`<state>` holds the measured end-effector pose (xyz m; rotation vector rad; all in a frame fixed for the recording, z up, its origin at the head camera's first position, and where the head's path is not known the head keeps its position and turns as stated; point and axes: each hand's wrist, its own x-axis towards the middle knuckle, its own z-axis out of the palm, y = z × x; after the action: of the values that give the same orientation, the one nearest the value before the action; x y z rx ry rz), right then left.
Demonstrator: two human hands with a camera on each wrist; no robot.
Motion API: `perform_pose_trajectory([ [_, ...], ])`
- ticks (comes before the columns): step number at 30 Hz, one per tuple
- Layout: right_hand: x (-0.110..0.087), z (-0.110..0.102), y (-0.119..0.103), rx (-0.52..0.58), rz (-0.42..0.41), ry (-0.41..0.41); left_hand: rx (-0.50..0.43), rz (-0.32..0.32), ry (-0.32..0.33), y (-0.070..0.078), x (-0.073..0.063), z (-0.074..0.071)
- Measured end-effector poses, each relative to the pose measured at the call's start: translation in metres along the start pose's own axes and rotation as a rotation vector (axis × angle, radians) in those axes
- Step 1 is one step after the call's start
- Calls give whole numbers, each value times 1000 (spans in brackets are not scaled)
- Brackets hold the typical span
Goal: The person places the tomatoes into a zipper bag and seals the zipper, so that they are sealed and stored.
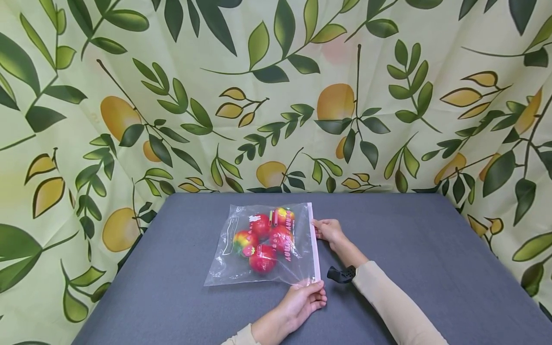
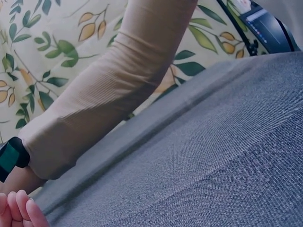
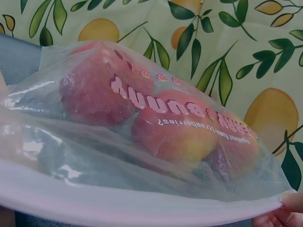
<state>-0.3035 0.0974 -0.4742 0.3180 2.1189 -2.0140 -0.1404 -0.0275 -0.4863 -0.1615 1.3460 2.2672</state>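
A clear plastic zip bag (image 1: 224, 258) with pink lettering and a pale pink zip edge (image 1: 316, 249) lies on the grey table. Inside it are several round red-and-yellow fruits (image 1: 263, 259), apple-like in the head view and seen through the film in the right wrist view. My left hand (image 1: 297, 306) pinches the near corner of the zip edge between thumb and fingers. At the far end of that edge, my right hand (image 1: 329, 231) grips the other corner. In the left wrist view only curled fingertips of my left hand (image 2: 21, 210) show.
The grey cloth-covered table (image 1: 409, 239) reaches back to a curtain (image 1: 276, 96) printed with leaves and yellow fruit. A black wrist strap (image 1: 342, 274) is on the right wrist. A dark screen-like device (image 2: 267, 28) stands beyond the table in the left wrist view.
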Motion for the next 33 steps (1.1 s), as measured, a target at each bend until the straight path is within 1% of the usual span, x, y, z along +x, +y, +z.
perform_pose_trajectory([
  [11,2,-2,-3,19,-3,-4,9,13,-6,0,-1,2],
  [22,6,0,-5,-16,12,30,10,-10,-1,0,1,1],
  [27,8,0,-5,26,9,22,15,4,-3,0,-1,1],
  [33,9,0,-7,48,21,28,34,23,8,0,-3,2],
])
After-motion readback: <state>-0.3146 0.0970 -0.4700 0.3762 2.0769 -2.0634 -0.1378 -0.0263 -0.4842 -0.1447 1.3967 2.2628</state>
